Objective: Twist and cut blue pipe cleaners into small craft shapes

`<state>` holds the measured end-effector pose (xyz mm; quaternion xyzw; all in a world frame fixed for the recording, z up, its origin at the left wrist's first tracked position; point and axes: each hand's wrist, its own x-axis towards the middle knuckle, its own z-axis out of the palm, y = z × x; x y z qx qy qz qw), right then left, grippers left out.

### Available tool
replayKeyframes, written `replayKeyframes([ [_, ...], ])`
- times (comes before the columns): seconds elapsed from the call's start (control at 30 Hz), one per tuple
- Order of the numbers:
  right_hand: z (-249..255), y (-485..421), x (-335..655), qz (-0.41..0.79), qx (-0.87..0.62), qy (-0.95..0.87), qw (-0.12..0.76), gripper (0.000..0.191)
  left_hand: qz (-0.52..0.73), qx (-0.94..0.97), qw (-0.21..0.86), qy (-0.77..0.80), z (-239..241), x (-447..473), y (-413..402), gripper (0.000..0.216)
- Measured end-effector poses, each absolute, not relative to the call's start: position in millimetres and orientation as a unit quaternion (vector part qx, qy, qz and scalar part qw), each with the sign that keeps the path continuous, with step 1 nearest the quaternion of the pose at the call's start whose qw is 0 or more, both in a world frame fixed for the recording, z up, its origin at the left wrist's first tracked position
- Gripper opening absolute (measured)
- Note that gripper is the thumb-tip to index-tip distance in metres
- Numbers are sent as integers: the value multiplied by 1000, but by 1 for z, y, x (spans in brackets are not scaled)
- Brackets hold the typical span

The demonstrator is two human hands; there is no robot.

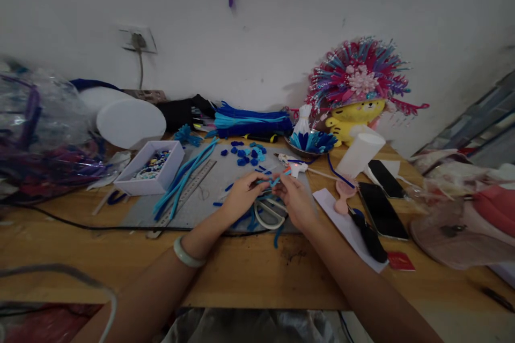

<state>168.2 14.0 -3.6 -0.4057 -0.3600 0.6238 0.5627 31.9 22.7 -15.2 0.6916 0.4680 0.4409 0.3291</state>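
My left hand [243, 195] and my right hand [296, 201] meet over a grey mat [205, 209]. Between their fingertips they pinch a short light-blue pipe cleaner [274, 183]; its exact shape is too small to tell. White-handled scissors [269, 220] lie just below the fingers, with loose blue pipe cleaner pieces [252, 222] around them. Beyond my right hand lies a white glue gun [296, 168]. Several small blue fuzzy pieces [243, 161] are scattered farther back on the mat. Long blue pipe cleaners [183, 179] rest beside a metal ruler [196, 181] on the left.
A white box of beads [139, 186] stands left. At the back are pipe cleaner bundles [253, 120] and a bowl of blue pieces [311, 143]. A yellow plush [358, 118] wears a colourful headdress [360, 72]. Phones [382, 211] lie right; a black cable [100, 227] crosses the table.
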Motion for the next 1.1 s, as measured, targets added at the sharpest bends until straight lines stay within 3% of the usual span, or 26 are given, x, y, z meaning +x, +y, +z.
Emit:
replayKeyframes([
  [0.3,-6,18,174,546,-432,-436,570,17,394,701,375,461,-6,38,13,20],
  [0.4,-5,16,173,525,-436,-435,588,21,422,683,331,496,-8,39,13,19],
  [0.6,0,12,170,441,-486,-486,577,11,438,710,242,496,-8,39,10,15],
  [0.77,-6,16,171,355,-516,-563,540,17,405,756,188,478,-3,41,8,16],
  [1.1,-1,14,178,166,-508,-732,423,20,429,740,178,487,-8,32,15,12],
])
